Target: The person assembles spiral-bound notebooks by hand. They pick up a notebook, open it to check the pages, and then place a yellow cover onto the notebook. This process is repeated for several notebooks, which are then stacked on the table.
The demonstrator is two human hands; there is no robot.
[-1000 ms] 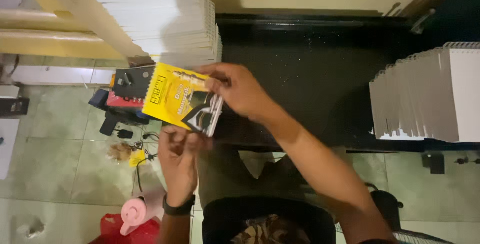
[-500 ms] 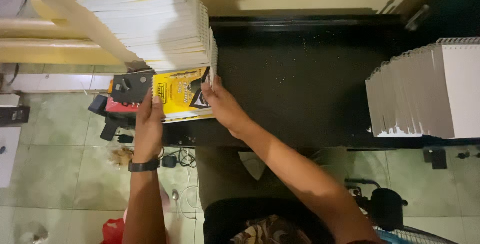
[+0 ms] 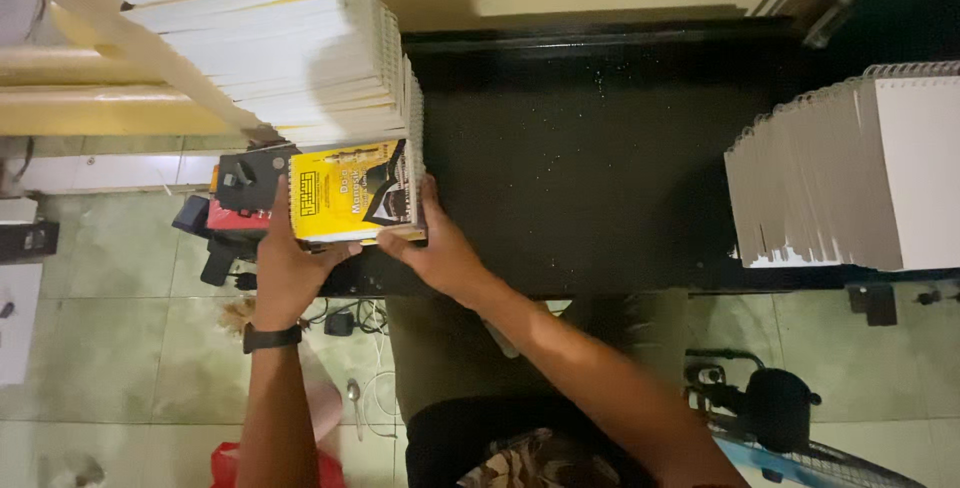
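A yellow spiral-bound book (image 3: 345, 191) lies at the near end of a tall leaning stack of spiral-bound books (image 3: 270, 48) on the left of a black table (image 3: 600, 158). My left hand (image 3: 285, 268) grips the book's left edge, with a black watch on the wrist. My right hand (image 3: 435, 248) presses on the book's lower right corner, by the wire spine. Both hands hold it against the stack.
A second stack of white spiral-bound books (image 3: 850, 178) stands at the table's right. Black and red devices (image 3: 235, 198) and cables sit left of the table above a tiled floor. A fan (image 3: 780, 408) is at the lower right. Pale wooden beams (image 3: 100, 98) run at the left.
The yellow book went from being held up in front of me to lying on the end of the left stack. Both hands followed it left and now press on it.
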